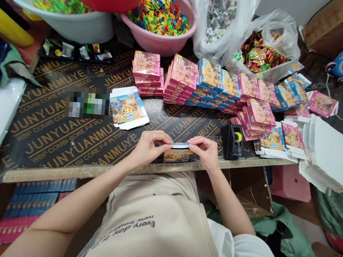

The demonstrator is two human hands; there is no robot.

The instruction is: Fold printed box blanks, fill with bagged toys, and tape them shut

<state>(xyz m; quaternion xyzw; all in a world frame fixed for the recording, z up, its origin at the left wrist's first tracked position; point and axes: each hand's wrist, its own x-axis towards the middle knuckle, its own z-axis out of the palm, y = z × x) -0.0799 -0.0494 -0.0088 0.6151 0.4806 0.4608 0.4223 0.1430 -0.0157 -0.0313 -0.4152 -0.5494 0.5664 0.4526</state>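
A small printed cardboard box (178, 156) stands at the table's front edge, its picture side toward me and its blue-and-white top edge uppermost. My left hand (152, 146) pinches the left end of that edge between thumb and fingers. At the opposite end, my right hand (204, 149) grips it the same way. Whatever is inside the box is hidden. Left of it and farther back lies a flattened blue box (128, 108) with white flaps. A black tape dispenser (232, 142) with yellow tape stands just right of my right hand.
Stacked pink boxes (182, 71) and blue boxes (209, 75) line the middle. Behind are a pink basin (182, 37) of colourful plastic pieces, a white basin (78, 28) and plastic bags (207, 47). Flat cartons (331, 154) lie at right; a black tray (75, 58) sits at left.
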